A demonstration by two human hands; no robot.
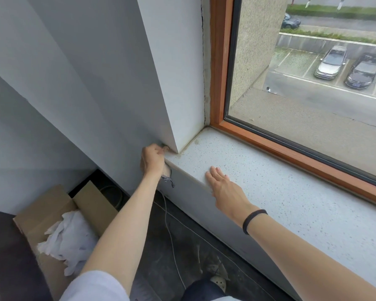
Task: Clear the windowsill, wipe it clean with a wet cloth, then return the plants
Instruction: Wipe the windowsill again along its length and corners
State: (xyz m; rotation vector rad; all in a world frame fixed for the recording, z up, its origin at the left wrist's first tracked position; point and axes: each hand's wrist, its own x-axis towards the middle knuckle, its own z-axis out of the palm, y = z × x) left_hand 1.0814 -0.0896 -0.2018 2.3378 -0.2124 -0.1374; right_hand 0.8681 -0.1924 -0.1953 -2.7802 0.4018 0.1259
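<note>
The speckled white windowsill (280, 185) runs from the left wall corner toward the lower right, and no plants are in view. My left hand (152, 159) grips a small dark patterned cloth (168, 180) at the sill's left end, against the wall corner; most of the cloth is hidden in my fist and a scrap hangs below it. My right hand (224, 187) lies flat on the sill near its front edge, fingers straight, a black band on the wrist.
An orange window frame (291, 148) borders the sill at the back. On the floor at lower left stands an open cardboard box (52, 205) with white crumpled paper (72, 237). A thin white cable (172, 235) runs across the dark floor below the sill.
</note>
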